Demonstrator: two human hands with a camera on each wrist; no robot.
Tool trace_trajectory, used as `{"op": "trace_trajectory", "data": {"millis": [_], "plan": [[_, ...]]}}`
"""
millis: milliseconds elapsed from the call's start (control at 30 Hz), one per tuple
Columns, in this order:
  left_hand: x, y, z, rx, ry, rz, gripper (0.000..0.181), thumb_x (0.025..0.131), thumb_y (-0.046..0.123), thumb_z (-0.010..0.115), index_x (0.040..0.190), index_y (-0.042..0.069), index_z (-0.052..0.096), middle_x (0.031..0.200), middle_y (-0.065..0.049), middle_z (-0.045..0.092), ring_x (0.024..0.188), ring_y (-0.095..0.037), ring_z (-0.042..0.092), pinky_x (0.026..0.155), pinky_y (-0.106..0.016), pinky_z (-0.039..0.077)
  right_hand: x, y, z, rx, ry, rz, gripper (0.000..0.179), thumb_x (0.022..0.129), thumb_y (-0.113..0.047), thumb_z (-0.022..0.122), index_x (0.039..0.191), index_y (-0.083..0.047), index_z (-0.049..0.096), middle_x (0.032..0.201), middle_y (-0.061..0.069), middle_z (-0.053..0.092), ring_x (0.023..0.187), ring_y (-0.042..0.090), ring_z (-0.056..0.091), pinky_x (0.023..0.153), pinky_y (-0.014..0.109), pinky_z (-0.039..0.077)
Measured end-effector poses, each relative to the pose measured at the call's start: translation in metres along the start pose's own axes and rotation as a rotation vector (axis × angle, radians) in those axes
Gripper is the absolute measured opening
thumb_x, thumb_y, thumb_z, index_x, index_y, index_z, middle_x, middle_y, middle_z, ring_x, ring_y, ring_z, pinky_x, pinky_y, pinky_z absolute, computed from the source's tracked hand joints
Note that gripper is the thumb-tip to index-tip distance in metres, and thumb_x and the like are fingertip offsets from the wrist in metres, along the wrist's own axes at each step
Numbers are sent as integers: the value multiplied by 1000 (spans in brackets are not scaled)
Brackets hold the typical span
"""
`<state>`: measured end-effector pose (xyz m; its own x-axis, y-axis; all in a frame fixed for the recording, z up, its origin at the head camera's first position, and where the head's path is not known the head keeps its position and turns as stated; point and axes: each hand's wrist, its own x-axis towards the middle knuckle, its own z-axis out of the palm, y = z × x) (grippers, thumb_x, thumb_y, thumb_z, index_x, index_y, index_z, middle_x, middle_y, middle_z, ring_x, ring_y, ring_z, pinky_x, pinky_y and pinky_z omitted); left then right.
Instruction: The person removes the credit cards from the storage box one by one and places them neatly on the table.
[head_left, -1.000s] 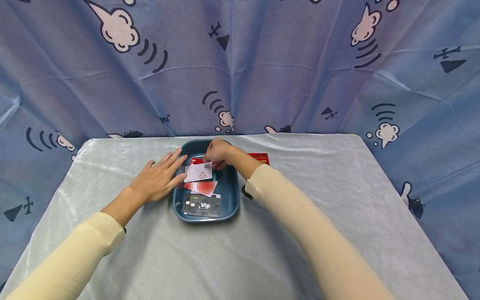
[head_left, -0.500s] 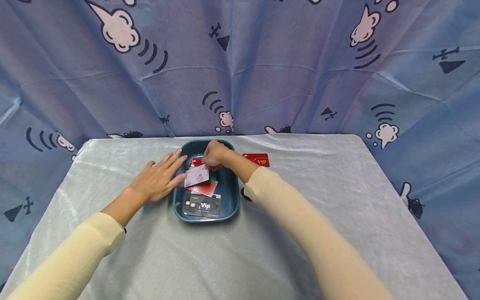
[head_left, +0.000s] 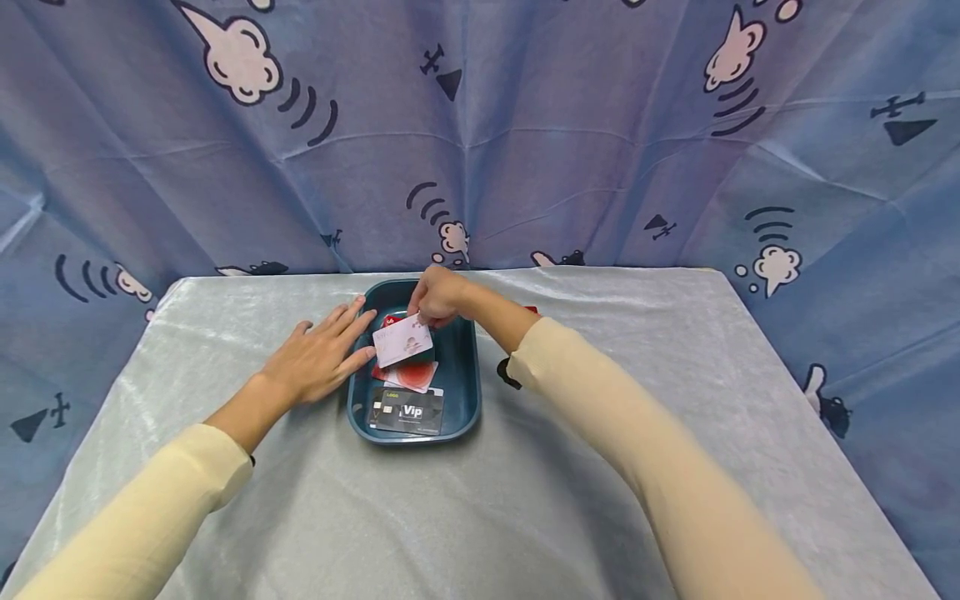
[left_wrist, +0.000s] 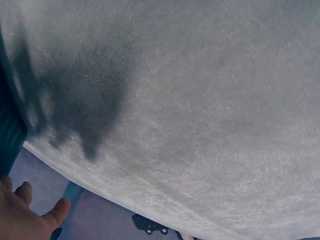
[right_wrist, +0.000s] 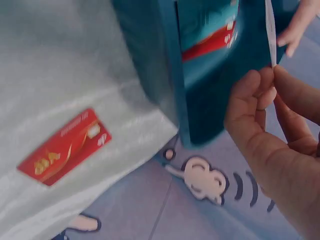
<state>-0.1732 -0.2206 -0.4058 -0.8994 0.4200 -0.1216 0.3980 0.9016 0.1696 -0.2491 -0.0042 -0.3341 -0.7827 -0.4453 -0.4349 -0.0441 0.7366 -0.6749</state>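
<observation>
My right hand (head_left: pixel 440 296) pinches a pale pink card (head_left: pixel 402 340) by its far corner, over the dark teal tray (head_left: pixel 467 417). In the right wrist view that card shows edge-on between thumb and fingers. My left hand (head_left: pixel 321 357) lies with straight fingers along the tray's left rim; the left wrist view catches only a few of its fingers. Inside the tray are a black Vip card (head_left: pixel 406 411), a card with a red circle (head_left: pixel 412 377), a red card (right_wrist: pixel 212 44) and a teal card (right_wrist: pixel 205 17), the last two partly covered in the head view.
A red VIP card (right_wrist: pixel 67 147) lies on the tablecloth (head_left: pixel 675 400) just right of the tray, mostly hidden behind my right forearm in the head view. A blue patterned curtain (head_left: pixel 570 150) hangs behind the table's far edge.
My right hand has taken hold of the pale card, which has tilted and come up off the pile slightly to the right. The left hand has stayed in place.
</observation>
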Motion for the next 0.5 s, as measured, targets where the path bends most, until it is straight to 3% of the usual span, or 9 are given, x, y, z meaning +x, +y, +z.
{"op": "trace_trajectory", "data": {"millis": [367, 500], "plan": [[1, 0, 1, -16, 2, -4, 68, 105, 50, 37, 160, 13, 20, 167, -10, 7, 151, -35, 15, 108, -72, 22, -13, 2, -44, -16, 28, 27, 22, 93, 8, 58, 109, 2, 73, 111, 17, 65, 89, 25, 59, 85, 36, 57], [1, 0, 1, -20, 6, -5, 68, 105, 49, 38, 160, 13, 21, 167, -10, 8, 151, -35, 15, 108, -72, 22, -18, 7, -59, 1, 56, 33, 23, 93, 8, 57, 108, 3, 73, 111, 17, 65, 92, 28, 60, 74, 29, 57]]}}
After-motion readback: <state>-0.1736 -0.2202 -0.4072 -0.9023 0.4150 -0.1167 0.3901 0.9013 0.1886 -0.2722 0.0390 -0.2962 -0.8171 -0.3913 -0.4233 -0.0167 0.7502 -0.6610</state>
